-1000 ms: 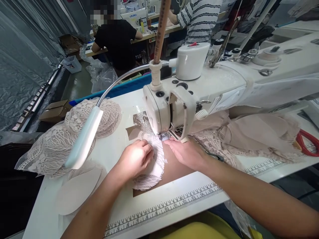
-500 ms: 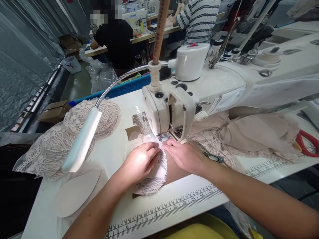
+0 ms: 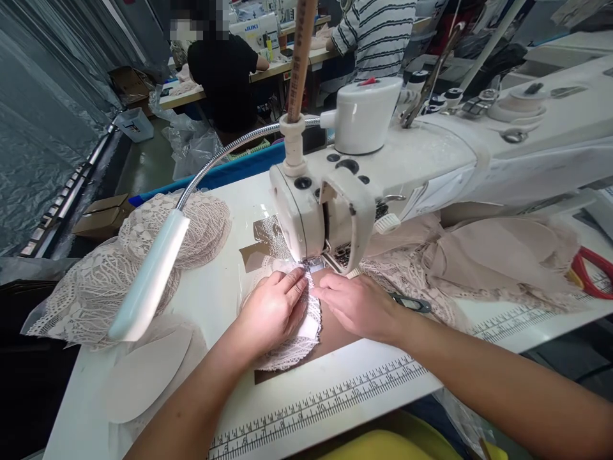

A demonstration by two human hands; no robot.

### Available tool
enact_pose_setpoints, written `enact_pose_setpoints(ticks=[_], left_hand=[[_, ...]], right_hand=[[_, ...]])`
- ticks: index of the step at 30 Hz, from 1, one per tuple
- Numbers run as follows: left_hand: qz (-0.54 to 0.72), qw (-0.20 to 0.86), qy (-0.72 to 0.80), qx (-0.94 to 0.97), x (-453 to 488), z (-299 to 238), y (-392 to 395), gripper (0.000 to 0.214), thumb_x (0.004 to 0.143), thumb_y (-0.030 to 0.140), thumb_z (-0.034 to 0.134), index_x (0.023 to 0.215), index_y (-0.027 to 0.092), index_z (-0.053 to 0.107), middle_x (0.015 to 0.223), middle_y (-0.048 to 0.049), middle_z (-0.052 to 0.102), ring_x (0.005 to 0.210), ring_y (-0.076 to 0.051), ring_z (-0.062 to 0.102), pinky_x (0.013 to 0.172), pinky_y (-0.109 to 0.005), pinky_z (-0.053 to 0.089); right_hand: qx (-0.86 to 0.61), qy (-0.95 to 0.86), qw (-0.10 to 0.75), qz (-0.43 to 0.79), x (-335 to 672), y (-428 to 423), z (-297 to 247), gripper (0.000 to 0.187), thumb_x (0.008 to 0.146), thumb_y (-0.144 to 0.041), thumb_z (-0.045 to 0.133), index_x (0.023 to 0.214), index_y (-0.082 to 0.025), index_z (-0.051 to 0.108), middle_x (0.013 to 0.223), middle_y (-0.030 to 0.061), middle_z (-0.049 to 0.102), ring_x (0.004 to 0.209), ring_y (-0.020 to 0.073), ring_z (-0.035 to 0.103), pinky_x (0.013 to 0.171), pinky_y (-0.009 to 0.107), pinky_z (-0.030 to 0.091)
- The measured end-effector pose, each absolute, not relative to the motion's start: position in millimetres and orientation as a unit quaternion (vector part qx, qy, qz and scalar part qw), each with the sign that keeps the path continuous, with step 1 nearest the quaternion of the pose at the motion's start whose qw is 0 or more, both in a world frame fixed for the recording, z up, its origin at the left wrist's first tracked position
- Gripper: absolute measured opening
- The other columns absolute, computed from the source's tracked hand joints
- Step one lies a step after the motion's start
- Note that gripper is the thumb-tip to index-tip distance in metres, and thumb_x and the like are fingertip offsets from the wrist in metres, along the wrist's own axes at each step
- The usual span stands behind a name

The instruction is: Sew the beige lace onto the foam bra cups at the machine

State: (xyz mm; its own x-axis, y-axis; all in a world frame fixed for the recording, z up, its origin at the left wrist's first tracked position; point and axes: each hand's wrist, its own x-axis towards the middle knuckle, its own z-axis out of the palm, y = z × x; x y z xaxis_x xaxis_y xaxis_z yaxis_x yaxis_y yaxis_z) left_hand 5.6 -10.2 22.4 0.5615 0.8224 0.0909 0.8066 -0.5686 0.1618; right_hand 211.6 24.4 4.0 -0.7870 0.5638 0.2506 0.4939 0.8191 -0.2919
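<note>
On the table (image 3: pixel 223 291), the lace (image 3: pixel 307 327) has its far end under the machine (image 3: pixel 301 214). Left hand (image 3: pixel 272 310) on top, fingers together; right hand (image 3: pixel 358 304) half curled at its edge — whether either pinches, I can't tell.

Bare left hand (image 3: pixel 272 313) palm-down on a pale pink, curved lace-edged fabric piece (image 3: pixel 306 335), upper end beneath the head of a white sewing machine (image 3: pixel 299 214). Bare right hand (image 3: pixel 357 303), fingers bent, at the piece's right edge; contact unclear. Beige round lace stack (image 3: pixel 204 223) at left; red-handled scissors (image 3: pixel 591 273) far right.
</note>
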Motion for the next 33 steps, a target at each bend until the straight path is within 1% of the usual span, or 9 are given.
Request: enact_pose_setpoints(ticks=[3,6,10,14,18,21,24,28,33], left_hand=[[0.092,0.063,0.462,0.88,4.0,25.7,-10.2,0.033,0.093,0.024,0.042,0.118,0.01,0.06,0.124,-0.0135,0.059,0.097,-0.025,0.056,0.082,-0.041,0.052],[0.101,0.064,0.464,0.878,2.6,24.8,-10.6,0.031,0.092,0.023,0.043,0.115,0.011,0.061,0.12,-0.0129,0.061,0.095,-0.024,0.056,0.082,-0.041,0.051],[0.083,0.049,0.455,0.885,3.9,20.6,-12.1,0.035,0.092,0.025,0.044,0.121,0.012,0.058,0.127,-0.012,0.058,0.094,-0.025,0.054,0.08,-0.042,0.051],[0.06,0.045,0.455,0.887,6.4,21.1,-13.6,0.039,0.091,0.028,0.045,0.124,0.011,0.057,0.129,-0.0113,0.057,0.096,-0.027,0.053,0.079,-0.043,0.05],[0.054,0.038,0.454,0.889,6.3,21.9,-12.4,0.04,0.091,0.03,0.045,0.125,0.011,0.057,0.13,-0.0122,0.057,0.098,-0.028,0.053,0.078,-0.043,0.049],[0.056,0.021,0.452,0.89,5.6,19.6,-9.9,0.041,0.091,0.03,0.044,0.125,0.01,0.056,0.129,-0.0137,0.057,0.096,-0.027,0.053,0.079,-0.042,0.049],[0.062,0.004,0.446,0.893,5.3,17.7,-7.7,0.039,0.091,0.029,0.044,0.122,0.009,0.059,0.125,-0.0145,0.059,0.095,-0.027,0.054,0.079,-0.042,0.049],[0.081,-0.011,0.435,0.897,4.6,16.9,-5.8,0.035,0.093,0.025,0.042,0.118,0.009,0.061,0.12,-0.014,0.063,0.093,-0.026,0.055,0.08,-0.042,0.049],[0.102,-0.008,0.426,0.899,2.1,13.3,-3.4,0.032,0.092,0.019,0.043,0.118,0.013,0.061,0.117,-0.0146,0.064,0.096,-0.026,0.056,0.081,-0.043,0.05]], right_hand=[[-0.231,-0.948,0.171,0.136,214.1,22.7,2.3,0.023,0.081,-0.01,0.047,0.088,-0.018,0.067,0.076,0.0032,0.058,0.07,0.0142,0.044,0.063,0.026,0.03],[-0.219,-0.948,0.17,0.154,214.4,22.7,1.8,0.022,0.079,-0.011,0.047,0.084,-0.018,0.068,0.074,0.0026,0.057,0.071,0.0143,0.043,0.064,0.027,0.03],[-0.279,-0.937,0.174,0.117,211.9,24.4,3.6,0.026,0.08,-0.008,0.045,0.09,-0.018,0.066,0.074,0.002,0.056,0.067,0.0138,0.041,0.06,0.027,0.027],[-0.306,-0.938,0.147,0.075,209.6,25.4,7.4,0.023,0.083,-0.009,0.044,0.091,-0.017,0.065,0.077,0.0029,0.056,0.069,0.0147,0.042,0.058,0.028,0.025],[-0.314,-0.939,0.124,0.07,208.4,25.3,7.7,0.022,0.083,-0.009,0.045,0.092,-0.016,0.064,0.078,0.0042,0.058,0.074,0.0158,0.046,0.059,0.028,0.028],[-0.332,-0.934,0.112,0.065,206.1,25.2,7.1,0.026,0.083,-0.009,0.046,0.1,-0.016,0.064,0.084,0.0054,0.062,0.076,0.0166,0.049,0.06,0.028,0.031],[-0.355,-0.928,0.1,0.056,202.6,24.9,8.4,0.03,0.083,-0.009,0.047,0.107,-0.015,0.064,0.09,0.0066,0.065,0.078,0.0176,0.051,0.061,0.029,0.033],[-0.362,-0.925,0.1,0.051,199.4,24.8,10.5,0.031,0.083,-0.009,0.046,0.108,-0.014,0.064,0.097,0.0084,0.065,0.082,0.0185,0.054,0.063,0.029,0.035],[-0.373,-0.922,0.092,0.054,198.7,25.1,9.4,0.032,0.082,-0.008,0.047,0.108,-0.016,0.063,0.093,0.0083,0.064,0.08,0.0185,0.055,0.063,0.028,0.037]])
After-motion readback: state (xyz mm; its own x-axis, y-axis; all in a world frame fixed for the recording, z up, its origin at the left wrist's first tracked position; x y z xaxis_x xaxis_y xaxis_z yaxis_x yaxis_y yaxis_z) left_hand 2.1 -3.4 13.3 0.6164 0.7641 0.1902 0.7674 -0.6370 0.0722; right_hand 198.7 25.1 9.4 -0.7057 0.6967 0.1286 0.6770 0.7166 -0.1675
